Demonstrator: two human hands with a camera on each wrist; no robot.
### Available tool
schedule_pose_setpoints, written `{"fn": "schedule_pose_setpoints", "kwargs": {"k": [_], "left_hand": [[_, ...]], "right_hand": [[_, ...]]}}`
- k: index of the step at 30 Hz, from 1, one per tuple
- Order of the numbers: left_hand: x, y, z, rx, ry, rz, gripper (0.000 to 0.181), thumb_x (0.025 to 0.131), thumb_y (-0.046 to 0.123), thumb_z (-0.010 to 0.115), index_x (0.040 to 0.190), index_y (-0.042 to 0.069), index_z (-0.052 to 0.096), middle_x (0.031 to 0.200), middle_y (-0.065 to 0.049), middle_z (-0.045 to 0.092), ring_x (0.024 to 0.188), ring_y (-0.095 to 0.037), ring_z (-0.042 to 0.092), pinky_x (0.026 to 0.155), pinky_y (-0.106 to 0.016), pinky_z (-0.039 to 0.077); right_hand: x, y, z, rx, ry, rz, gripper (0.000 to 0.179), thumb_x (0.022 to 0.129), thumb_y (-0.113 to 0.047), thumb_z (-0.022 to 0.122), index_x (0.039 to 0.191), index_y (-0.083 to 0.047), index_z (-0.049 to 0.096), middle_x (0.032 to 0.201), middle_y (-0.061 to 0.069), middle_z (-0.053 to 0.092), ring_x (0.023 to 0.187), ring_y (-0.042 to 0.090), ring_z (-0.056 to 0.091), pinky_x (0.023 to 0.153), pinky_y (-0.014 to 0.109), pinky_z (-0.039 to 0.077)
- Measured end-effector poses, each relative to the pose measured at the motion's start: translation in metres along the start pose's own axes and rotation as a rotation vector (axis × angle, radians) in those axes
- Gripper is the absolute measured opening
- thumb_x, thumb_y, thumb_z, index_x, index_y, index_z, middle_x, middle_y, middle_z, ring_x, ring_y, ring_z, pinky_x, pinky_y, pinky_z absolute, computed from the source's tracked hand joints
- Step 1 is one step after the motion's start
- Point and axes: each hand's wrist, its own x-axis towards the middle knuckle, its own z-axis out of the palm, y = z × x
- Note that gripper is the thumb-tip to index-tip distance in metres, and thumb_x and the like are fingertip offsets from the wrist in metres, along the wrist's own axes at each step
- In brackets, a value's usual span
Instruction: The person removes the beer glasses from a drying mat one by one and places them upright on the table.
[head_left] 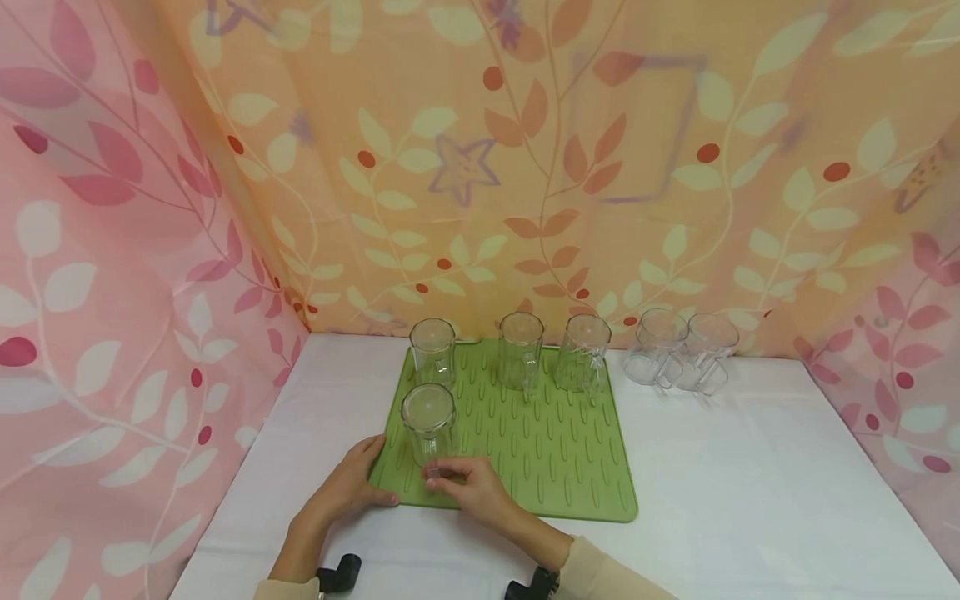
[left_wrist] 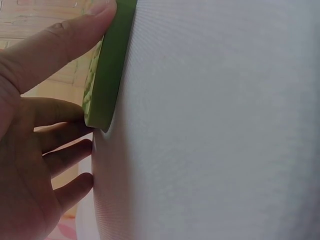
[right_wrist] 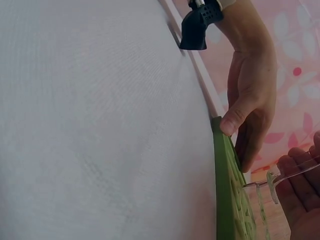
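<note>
At front-left of green mat [head_left: 525, 454], left hand [head_left: 349, 481] rests relaxed against edge, right hand [head_left: 474, 488] pinches glass mug [head_left: 429, 423] by handle, likely positioning it; next needs steady release.

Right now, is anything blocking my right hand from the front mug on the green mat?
Nothing visible: your right hand is at the handle of the front mug. Your left hand is aside, at the near left corner of the mat.
</note>
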Motion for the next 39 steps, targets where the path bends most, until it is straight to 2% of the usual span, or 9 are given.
{"fn": "schedule_pose_setpoints", "kwargs": {"k": [5, 12, 16, 19, 28, 34, 39], "left_hand": [[0.001, -0.001, 0.000, -0.002, -0.002, 0.002, 0.107, 0.060, 0.026, 0.092, 0.145, -0.009, 0.037, 0.147, -0.029, 0.040, 0.137, -0.049, 0.036, 0.111, -0.062, 0.033], [0.002, -0.002, 0.001, -0.009, -0.008, 0.004, 0.108, 0.060, 0.027, 0.092, 0.145, -0.008, 0.037, 0.148, -0.029, 0.039, 0.138, -0.050, 0.035, 0.111, -0.063, 0.032], [0.002, -0.002, 0.001, -0.019, -0.013, 0.000, 0.108, 0.059, 0.027, 0.093, 0.145, -0.008, 0.036, 0.148, -0.029, 0.039, 0.138, -0.050, 0.034, 0.112, -0.063, 0.032], [0.002, -0.002, 0.001, -0.019, -0.013, -0.001, 0.108, 0.059, 0.026, 0.093, 0.145, -0.009, 0.036, 0.148, -0.029, 0.039, 0.138, -0.050, 0.034, 0.112, -0.063, 0.032], [0.001, -0.001, 0.001, -0.015, -0.016, -0.016, 0.108, 0.060, 0.025, 0.092, 0.146, -0.008, 0.035, 0.149, -0.029, 0.038, 0.139, -0.050, 0.033, 0.112, -0.063, 0.031], [0.000, 0.000, 0.001, -0.012, -0.016, -0.026, 0.108, 0.060, 0.025, 0.092, 0.146, -0.008, 0.035, 0.149, -0.029, 0.038, 0.139, -0.049, 0.033, 0.112, -0.063, 0.031], [0.000, 0.000, 0.001, -0.014, -0.015, -0.028, 0.108, 0.060, 0.025, 0.092, 0.146, -0.008, 0.035, 0.149, -0.029, 0.037, 0.139, -0.049, 0.033, 0.113, -0.063, 0.031]], "right_hand": [[0.001, 0.002, 0.000, 0.049, 0.004, -0.040, 0.023, 0.090, -0.006, 0.065, 0.102, 0.014, 0.068, 0.098, 0.027, 0.071, 0.090, 0.041, 0.070, 0.082, 0.022, 0.058], [-0.001, 0.003, -0.004, 0.028, 0.075, -0.074, 0.022, 0.088, -0.006, 0.068, 0.096, 0.015, 0.068, 0.091, 0.027, 0.072, 0.082, 0.025, 0.073, 0.075, 0.023, 0.060], [-0.007, -0.017, -0.010, -0.038, 0.100, -0.084, 0.016, 0.087, -0.002, 0.067, 0.094, 0.013, 0.069, 0.089, 0.026, 0.072, 0.079, 0.035, 0.070, 0.074, 0.023, 0.059], [-0.010, -0.032, -0.015, -0.083, 0.111, -0.093, 0.013, 0.087, 0.002, 0.066, 0.093, 0.013, 0.069, 0.087, 0.025, 0.072, 0.078, 0.037, 0.068, 0.072, 0.022, 0.058], [-0.016, -0.029, -0.028, -0.187, 0.198, -0.110, 0.012, 0.085, 0.004, 0.067, 0.093, 0.012, 0.069, 0.085, 0.021, 0.073, 0.075, 0.024, 0.070, 0.073, 0.025, 0.059], [-0.019, -0.028, -0.039, -0.218, 0.246, -0.144, 0.012, 0.083, 0.007, 0.067, 0.094, 0.013, 0.068, 0.083, 0.023, 0.072, 0.074, 0.034, 0.069, 0.071, 0.027, 0.060], [-0.020, -0.029, -0.049, -0.231, 0.283, -0.174, 0.011, 0.082, 0.010, 0.067, 0.092, 0.013, 0.068, 0.083, 0.025, 0.071, 0.074, 0.036, 0.068, 0.070, 0.028, 0.060]]}}
